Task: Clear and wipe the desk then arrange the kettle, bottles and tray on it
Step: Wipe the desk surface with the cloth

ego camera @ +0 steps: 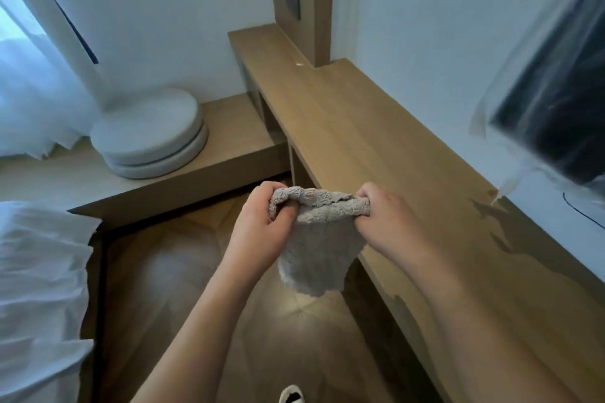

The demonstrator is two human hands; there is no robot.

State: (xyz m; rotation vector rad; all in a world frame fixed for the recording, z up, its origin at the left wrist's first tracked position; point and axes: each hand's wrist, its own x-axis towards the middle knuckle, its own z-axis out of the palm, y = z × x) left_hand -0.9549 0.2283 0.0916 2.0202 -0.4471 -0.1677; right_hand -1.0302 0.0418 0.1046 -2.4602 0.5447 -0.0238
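Step in hand: preparing the cloth for the wipe. The left hand and right hand, set apart, each pinch the top edge of the grey, fluffy terry cloth, which hangs between them over the floor, just beside the long light-wood tabletop. Kettle, bottles and tray are not in view. Next move, as judged: lay the cloth flat on the tabletop and press evenly.

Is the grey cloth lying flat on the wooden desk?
No, both hands, left and right, hold the grey cloth up in the air beside the wooden desk.
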